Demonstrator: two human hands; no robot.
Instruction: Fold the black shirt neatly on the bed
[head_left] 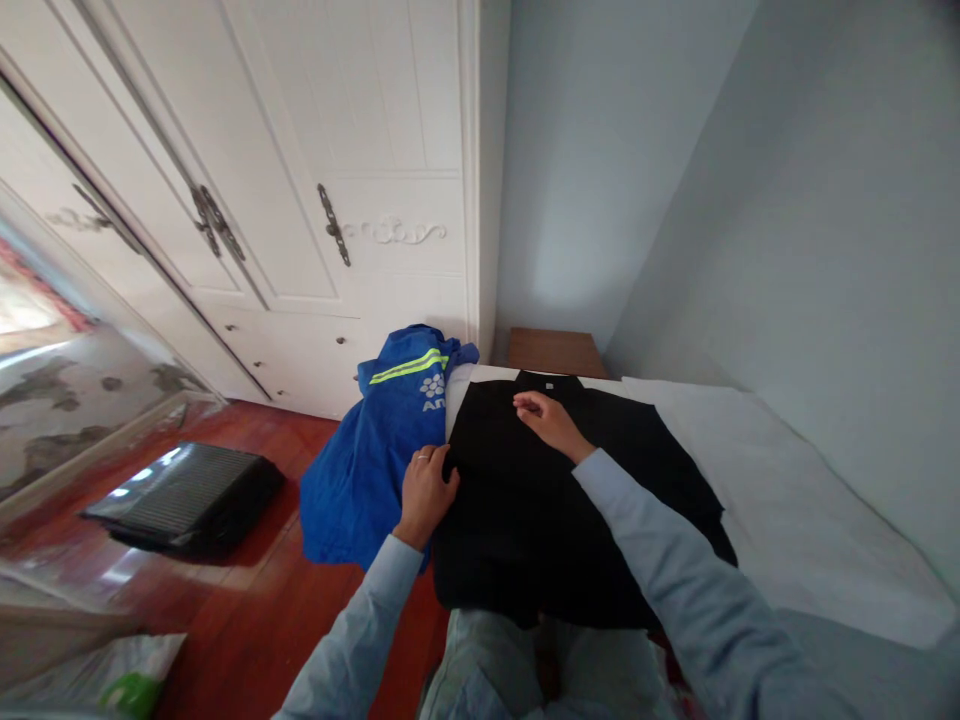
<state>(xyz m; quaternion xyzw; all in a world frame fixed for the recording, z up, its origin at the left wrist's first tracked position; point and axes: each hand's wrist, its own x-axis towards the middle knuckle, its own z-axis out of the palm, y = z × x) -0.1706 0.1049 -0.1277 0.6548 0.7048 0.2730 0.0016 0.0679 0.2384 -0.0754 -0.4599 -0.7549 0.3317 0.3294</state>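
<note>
A black shirt (517,520) lies spread out in front of me, its collar with a small light label at the far end. At the shirt's left edge is my left hand (427,492), fingers bent over the cloth and a ring on one finger. The fingertips are partly hidden against the dark fabric. Over the upper part of the shirt, just below the collar, my right hand (551,422) is loosely curled with nothing visible in it. A blue garment (360,470) with a yellow-and-silver reflective stripe and white print hangs beside my left hand.
A white sheet (810,520) covers the surface to the right, along a grey wall. Behind stand a white wardrobe (405,130) and a small brown wooden stand (559,350). On the reddish wood floor lies a black ribbed case (191,495); a plastic bag (97,675) is at lower left.
</note>
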